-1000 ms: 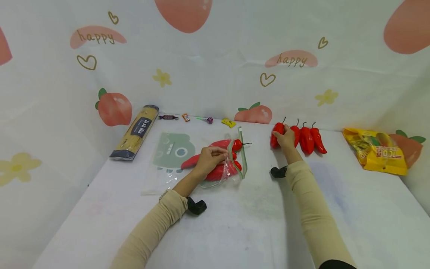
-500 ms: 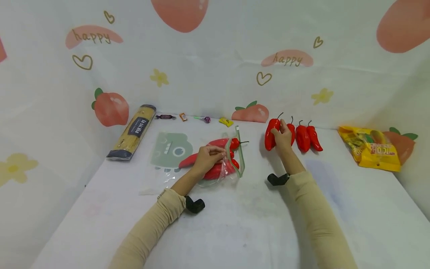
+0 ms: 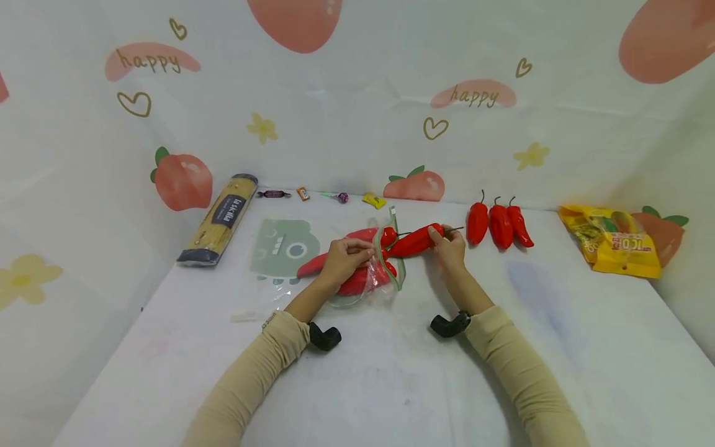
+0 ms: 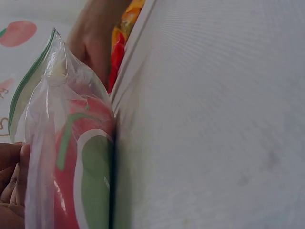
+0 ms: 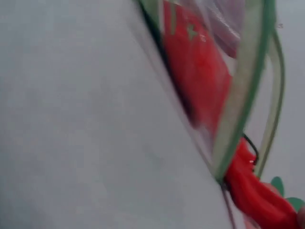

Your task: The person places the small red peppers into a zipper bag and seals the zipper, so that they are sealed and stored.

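Note:
A clear zip bag [image 3: 279, 257] with a green monster print lies on the table, its green-edged mouth facing right. Several red chili peppers [image 3: 357, 284] are inside it, stems toward the opening. My left hand [image 3: 342, 266] pinches the upper film near the mouth; the left wrist view shows fingertips [image 4: 23, 160] at the plastic. Another red chili pepper [image 3: 414, 242] is held by its stem end in my right hand [image 3: 450, 253], its narrow end at the bag's mouth. In the right wrist view this pepper [image 5: 259, 200] overlaps the zip strip [image 5: 243, 90].
Three red peppers [image 3: 501, 226] lie in a row to the right, beyond them a yellow snack bag [image 3: 625, 251]. A pack of spaghetti [image 3: 219, 220] lies at the left. Along the back are wrapped candies [image 3: 374, 200] and a lollipop [image 3: 342, 197], near the printed backdrop.
My right hand has lifted a pepper from the row, carried it left and turned it sideways to the bag's mouth. The left hand keeps its pinch on the bag.

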The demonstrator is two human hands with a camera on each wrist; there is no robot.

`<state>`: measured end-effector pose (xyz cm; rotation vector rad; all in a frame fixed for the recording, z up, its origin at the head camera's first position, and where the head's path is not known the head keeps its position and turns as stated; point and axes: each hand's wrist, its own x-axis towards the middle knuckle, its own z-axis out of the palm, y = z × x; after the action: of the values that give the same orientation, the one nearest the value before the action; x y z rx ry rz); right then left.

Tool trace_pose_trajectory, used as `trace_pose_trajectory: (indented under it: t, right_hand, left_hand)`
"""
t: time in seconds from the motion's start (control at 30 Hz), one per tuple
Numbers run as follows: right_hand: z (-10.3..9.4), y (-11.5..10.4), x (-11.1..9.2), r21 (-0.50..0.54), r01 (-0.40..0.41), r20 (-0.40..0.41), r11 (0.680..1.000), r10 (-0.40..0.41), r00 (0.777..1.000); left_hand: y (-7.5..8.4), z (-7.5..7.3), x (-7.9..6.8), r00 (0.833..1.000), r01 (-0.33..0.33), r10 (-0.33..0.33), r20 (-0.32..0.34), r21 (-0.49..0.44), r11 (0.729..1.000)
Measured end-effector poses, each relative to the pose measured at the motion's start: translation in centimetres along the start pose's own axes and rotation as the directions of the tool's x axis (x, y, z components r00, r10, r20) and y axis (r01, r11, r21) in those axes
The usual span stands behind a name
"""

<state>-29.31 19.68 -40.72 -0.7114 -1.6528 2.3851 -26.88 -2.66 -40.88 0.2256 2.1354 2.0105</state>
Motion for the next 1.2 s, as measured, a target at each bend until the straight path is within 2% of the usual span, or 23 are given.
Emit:
trace_pose_trajectory:
  t: [0.1,0.2,0.3,0.37,0.47,0.53,0.63,0.73,0.83,0.87,0.93,1.0,1.07,1.1,1.2]
  right_hand:
    - [-0.3,1.1,-0.1,-0.004,-0.009,0.024,1.000,0.009,1.000]
    - [-0.5,1.6,-0.3,-0.004,-0.005,0.087,1.000,0.005,0.996]
    - [-0.6,1.7,-0.6,-0.096,0.006,0.175,0.995,0.011,0.984]
    - [-0.4,1.8,-0.7,-0.223,0.032,0.237,0.974,0.022,0.971]
    - [0.1,2.0,-1.0,-0.391,0.108,0.324,0.914,0.026,0.946]
    - [0.4,2.2,-1.2,-0.448,0.154,0.349,0.881,0.013,0.937]
    - [0.2,2.2,-1.0,-0.435,0.185,0.363,0.881,-0.017,0.932]
    - [-0.5,1.6,-0.1,-0.402,0.224,0.325,0.888,-0.090,0.941]
    - [-1.6,0.3,1.6,-0.285,0.277,0.208,0.918,-0.223,0.952]
    - [-2.1,-0.3,2.2,-0.243,0.306,0.155,0.920,-0.274,0.949]
    - [-3.0,-1.4,3.6,-0.174,0.371,0.040,0.912,-0.370,0.928]
    - [-3.9,-2.5,4.7,-0.139,0.411,-0.061,0.901,-0.422,0.904]
    - [-4.8,-3.3,5.6,-0.154,0.410,-0.134,0.899,-0.430,0.893]
    - [-5.1,-3.6,6.0,-0.172,0.393,-0.159,0.903,-0.419,0.894]
    - [-6.0,-4.2,6.8,-0.223,0.318,-0.193,0.921,-0.362,0.912]
  left_hand:
    - [-0.1,0.0,0.0,1.000,0.000,0.000,0.005,-0.010,1.000]
    - [0.0,-0.1,-0.1,1.000,-0.001,0.001,0.002,-0.023,1.000]
    - [0.1,-0.2,0.0,1.000,-0.010,0.009,-0.008,-0.030,0.999]
    - [0.2,-0.3,0.0,1.000,-0.010,0.009,-0.013,-0.025,1.000]
    - [0.2,-0.3,0.1,1.000,-0.012,0.012,-0.008,-0.022,1.000]
    - [0.1,-0.3,0.1,1.000,-0.013,0.013,-0.003,-0.021,1.000]
    - [0.0,-0.2,0.1,1.000,-0.014,0.014,0.001,-0.027,1.000]
    - [-0.1,-0.2,0.0,1.000,-0.015,0.015,0.000,-0.040,0.999]
    - [-0.1,-0.2,0.1,1.000,-0.017,0.017,-0.007,-0.050,0.999]
    - [-0.1,-0.3,0.1,1.000,-0.019,0.019,-0.008,-0.048,0.999]
    - [-0.1,-0.3,0.1,1.000,-0.018,0.017,-0.009,-0.044,0.999]
    - [-0.1,-0.3,0.2,1.000,-0.013,0.013,-0.010,-0.038,0.999]
    - [-0.1,-0.3,0.1,1.000,-0.006,0.006,-0.009,-0.027,1.000]
    - [-0.1,-0.2,0.1,1.000,-0.003,0.003,-0.010,-0.023,1.000]
    - [0.0,0.0,0.0,1.000,0.001,-0.002,-0.009,-0.025,1.000]
